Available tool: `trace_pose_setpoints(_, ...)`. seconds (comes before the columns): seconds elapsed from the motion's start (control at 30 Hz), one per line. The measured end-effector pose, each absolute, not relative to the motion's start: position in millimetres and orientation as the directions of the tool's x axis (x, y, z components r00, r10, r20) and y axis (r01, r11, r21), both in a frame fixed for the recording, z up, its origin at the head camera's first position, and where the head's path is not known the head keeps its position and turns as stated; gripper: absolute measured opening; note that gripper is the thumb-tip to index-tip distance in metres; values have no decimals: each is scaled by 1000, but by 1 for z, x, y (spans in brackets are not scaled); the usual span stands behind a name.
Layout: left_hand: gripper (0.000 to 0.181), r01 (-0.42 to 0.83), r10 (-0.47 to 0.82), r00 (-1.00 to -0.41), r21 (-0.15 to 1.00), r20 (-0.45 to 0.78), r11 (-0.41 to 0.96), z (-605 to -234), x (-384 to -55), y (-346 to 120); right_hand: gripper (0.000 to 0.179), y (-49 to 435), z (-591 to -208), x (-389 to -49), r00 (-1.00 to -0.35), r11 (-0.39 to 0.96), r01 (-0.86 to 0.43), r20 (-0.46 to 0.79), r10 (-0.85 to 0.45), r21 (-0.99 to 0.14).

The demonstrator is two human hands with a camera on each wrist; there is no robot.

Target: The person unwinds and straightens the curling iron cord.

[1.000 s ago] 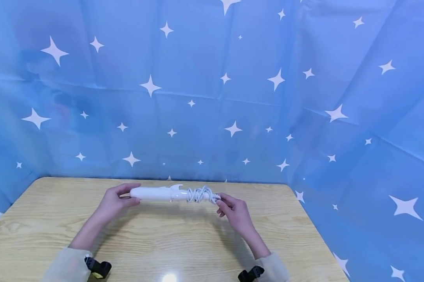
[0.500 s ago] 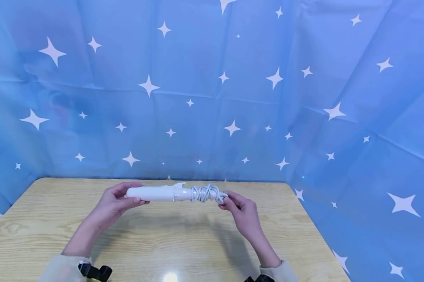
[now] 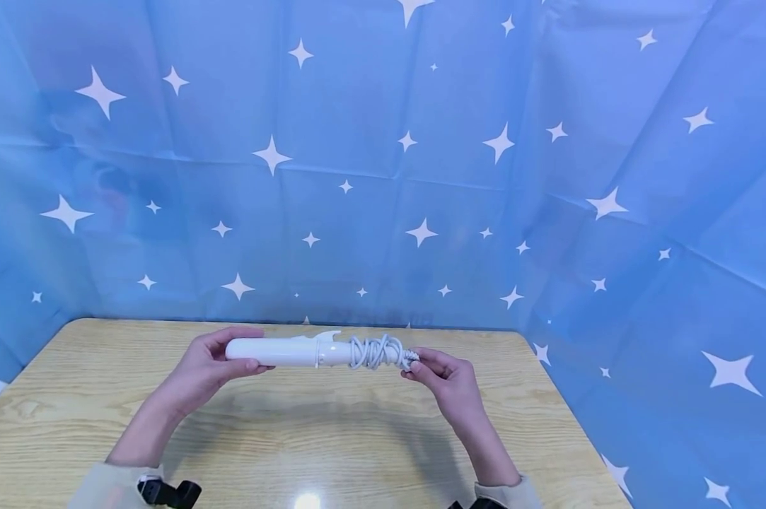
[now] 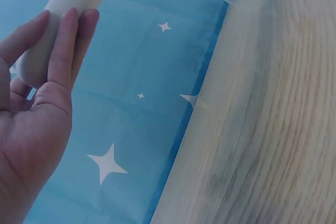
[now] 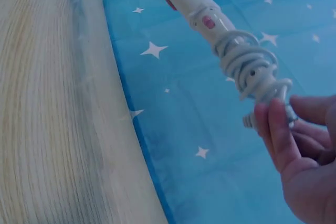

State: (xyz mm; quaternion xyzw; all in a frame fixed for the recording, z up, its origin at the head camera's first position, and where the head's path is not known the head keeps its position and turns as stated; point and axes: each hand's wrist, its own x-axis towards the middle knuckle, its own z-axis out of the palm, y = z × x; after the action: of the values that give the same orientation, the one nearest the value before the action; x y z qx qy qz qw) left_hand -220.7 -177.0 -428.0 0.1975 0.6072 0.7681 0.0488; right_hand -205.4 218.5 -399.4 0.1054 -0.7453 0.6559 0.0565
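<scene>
Both hands hold a white curling iron level above the table, one at each end. Its left part is a smooth rounded tube, and a small lever sticks up near the middle. A pale grey cord is wound in loops round the handle on the right. My left hand grips the rounded end between thumb and fingers, also seen in the left wrist view. With thumb and fingertips, my right hand pinches the handle's cord end. A pink button shows on the handle in the right wrist view.
Underneath is a light wooden table with rounded far corners. A blue curtain with white stars hangs behind it and along the right side. Black wrist cameras sit at the sleeves.
The curling iron's cord end and my right hand have shifted a little to the right. My left hand has slid slightly farther along the rounded end. Both hands keep their hold.
</scene>
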Motion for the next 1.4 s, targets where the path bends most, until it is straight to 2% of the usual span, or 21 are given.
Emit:
trace_pose_setpoints(0.23, 41, 188, 277, -932, 966, 233, -180, -427, -218, -172, 25, 214, -402, -208, -976, 145, -217, 211, -54, -965)
trace_pose_setpoints(0.67, 43, 187, 264, -921, 922, 284, -340, -432, -215, -169, 23, 207, -403, -208, -962, 133, -272, 271, -29, -953)
trace_pose_setpoints(0.9, 44, 147, 273, -928, 924, 252, -353, -439, -216, -168, 19, 202, -407, -209, -968, 139, -241, 248, 34, -961)
trace_pose_setpoints(1.13, 44, 126, 254, -941, 930, 221, -345, -443, -216, -167, 16, 198, -413, -209, -917, 345, -359, 397, 43, -867)
trace_pose_setpoints(1.3, 45, 142, 259, -934, 922, 245, -361, -445, -215, -169, 13, 202, -415, -209, -888, 389, -416, 459, 18, -822)
trace_pose_setpoints(1.4, 45, 167, 261, -924, 908, 280, -384, -445, -214, -170, 12, 205, -417, -211, -836, 429, -495, 548, 0, -756)
